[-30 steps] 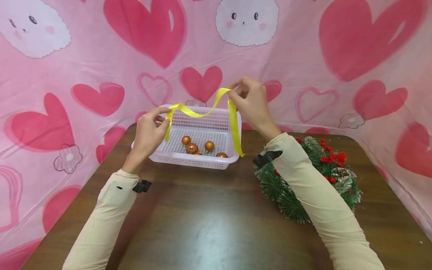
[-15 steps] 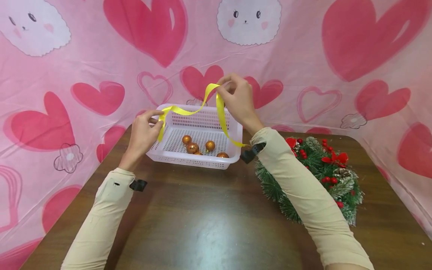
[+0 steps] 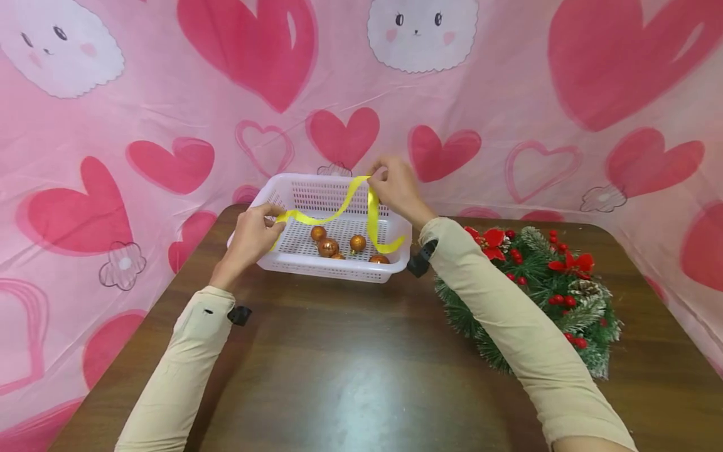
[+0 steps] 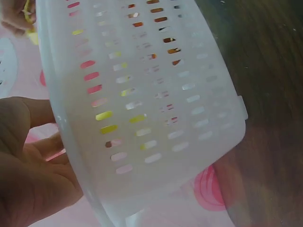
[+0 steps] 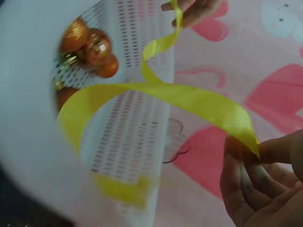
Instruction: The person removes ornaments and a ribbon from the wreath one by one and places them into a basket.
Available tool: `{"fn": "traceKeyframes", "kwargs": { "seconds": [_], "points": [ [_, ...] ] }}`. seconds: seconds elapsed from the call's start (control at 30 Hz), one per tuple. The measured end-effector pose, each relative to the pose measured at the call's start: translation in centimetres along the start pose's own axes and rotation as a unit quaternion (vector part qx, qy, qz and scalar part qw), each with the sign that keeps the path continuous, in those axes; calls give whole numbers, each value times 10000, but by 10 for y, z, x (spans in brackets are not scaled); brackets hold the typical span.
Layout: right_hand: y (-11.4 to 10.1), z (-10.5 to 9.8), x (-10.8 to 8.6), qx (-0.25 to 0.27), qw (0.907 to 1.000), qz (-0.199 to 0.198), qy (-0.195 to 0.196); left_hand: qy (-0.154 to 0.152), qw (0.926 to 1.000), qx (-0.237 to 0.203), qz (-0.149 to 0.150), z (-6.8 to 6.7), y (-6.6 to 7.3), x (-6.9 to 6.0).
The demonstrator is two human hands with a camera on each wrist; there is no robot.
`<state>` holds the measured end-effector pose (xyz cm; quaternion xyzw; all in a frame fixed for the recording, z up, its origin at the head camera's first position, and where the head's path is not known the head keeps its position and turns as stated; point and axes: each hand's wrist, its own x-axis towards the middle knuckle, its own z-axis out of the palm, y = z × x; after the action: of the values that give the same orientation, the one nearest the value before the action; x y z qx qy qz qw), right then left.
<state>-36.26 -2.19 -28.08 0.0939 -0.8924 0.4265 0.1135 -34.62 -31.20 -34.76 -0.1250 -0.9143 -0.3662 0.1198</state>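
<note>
A yellow ribbon (image 3: 319, 220) hangs in a wavy line between my two hands, over the white plastic basket (image 3: 327, 269). My left hand (image 3: 248, 237) pinches one end at the basket's left rim; its fingertips are hidden behind the rim in the left wrist view. Thumb and fingers of my right hand (image 5: 265, 182) pinch the ribbon near its other end, above the basket's back right side. The free tail past that hand dangles inside the basket. On the basket's perforated floor lie several shiny orange Christmas balls (image 3: 328, 247).
To the right, a green wreath (image 3: 525, 270) with red berries, red flowers and a pine cone lies on the brown wooden table (image 3: 339, 351), partly under my right forearm. A pink heart-print cloth (image 3: 350, 81) hangs behind the table.
My right hand has moved left and then down, bringing the ribbon's tail from the basket's right rim to inside it. My left hand has shifted slightly and lowered.
</note>
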Motion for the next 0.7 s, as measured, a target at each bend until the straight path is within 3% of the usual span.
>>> {"fn": "traceKeyframes", "kwargs": {
  "seconds": [0.17, 0.4, 0.57, 0.7],
  "points": [
    [20, -3, -2, -380, 9984, 89, -403, -157, 9997, 160, 117, 3, 3, 0],
    [33, -21, -9, -964, 9921, 19, -803, -137, 9987, 404, 290, 5, 6, -1],
    [37, -41, -21, -1435, 9846, -315, -953, -200, 9979, 400, 469, 6, 2, -7],
    [43, -59, -40, -1523, 9771, -775, -1267, -302, 9959, 421, 741, 9, -1, -14]
  ]
}}
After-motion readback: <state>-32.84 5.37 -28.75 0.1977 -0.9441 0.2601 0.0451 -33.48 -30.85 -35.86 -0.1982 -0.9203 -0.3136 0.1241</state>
